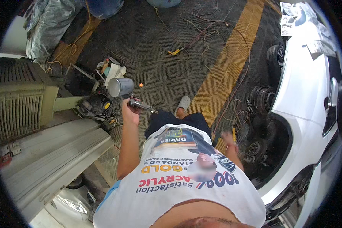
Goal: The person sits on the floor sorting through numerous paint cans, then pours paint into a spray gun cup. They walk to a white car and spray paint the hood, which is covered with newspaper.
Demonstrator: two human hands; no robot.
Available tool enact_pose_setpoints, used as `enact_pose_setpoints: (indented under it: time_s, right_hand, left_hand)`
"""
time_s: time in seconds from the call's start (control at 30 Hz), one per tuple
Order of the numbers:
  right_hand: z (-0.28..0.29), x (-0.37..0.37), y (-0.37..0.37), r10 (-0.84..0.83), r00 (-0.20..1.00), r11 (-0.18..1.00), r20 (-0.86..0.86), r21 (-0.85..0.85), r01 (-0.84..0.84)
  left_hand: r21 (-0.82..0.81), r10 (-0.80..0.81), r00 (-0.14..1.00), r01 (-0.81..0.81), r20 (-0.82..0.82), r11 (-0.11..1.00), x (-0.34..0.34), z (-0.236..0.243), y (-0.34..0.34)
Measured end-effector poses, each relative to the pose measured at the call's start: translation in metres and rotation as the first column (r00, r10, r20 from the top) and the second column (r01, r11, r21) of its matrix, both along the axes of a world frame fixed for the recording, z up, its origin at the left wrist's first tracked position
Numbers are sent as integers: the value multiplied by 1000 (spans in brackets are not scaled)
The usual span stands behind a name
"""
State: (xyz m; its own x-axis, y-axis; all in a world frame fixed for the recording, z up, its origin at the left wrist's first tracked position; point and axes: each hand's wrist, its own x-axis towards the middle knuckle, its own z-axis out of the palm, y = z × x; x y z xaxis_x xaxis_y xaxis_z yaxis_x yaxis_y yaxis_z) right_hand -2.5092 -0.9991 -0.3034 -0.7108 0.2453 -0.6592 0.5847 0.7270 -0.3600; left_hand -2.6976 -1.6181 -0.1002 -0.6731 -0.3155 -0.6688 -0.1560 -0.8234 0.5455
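Note:
My left hand [130, 114] is closed round a metal paint spray gun [143, 105]. Its silver cup [120, 87] sits above my fingers, and its thin metal end points to the right, toward my dark shorts. Lower at my right side, my right hand [228, 138] is smeared by motion, so its fingers cannot be made out. Close beside that hand hangs or lies a hose with a yellow end piece [234, 135]; whether they touch is unclear.
A white car body [304, 91] lines the right, with bare wheel rims [263, 98] beside it. Hoses [249, 57] and a yellow-handled tool [174, 51] lie across the grated floor. To the left stand a slatted greenish machine [19, 98] and a black machine [95, 104].

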Motion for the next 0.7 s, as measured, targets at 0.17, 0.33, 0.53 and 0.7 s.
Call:
enact_pose_setpoints:
  time_s: [0.17, 0.33, 0.53, 0.7]
  right_hand:
    - [150, -376, -27, 65, 843, 998, -533, 40, -51]
    - [243, -596, -64, 149, 829, 988, -539, 104, -111]
    - [150, -710, -134, 144, 923, 988, -357, -4, -156]
    - [-16, -734, -190, 534, 845, 845, -3, -13, -534]
  left_hand:
    - [164, 32, 999, -35, 18, 986, -138, 14, 30]
    - [201, 3, 1000, -3, 0, 980, -248, -19, 29]
    - [236, -37, 997, 20, 67, 971, -386, -103, 15]
    - [277, -6, 989, -36, 150, 960, -470, -120, 25]
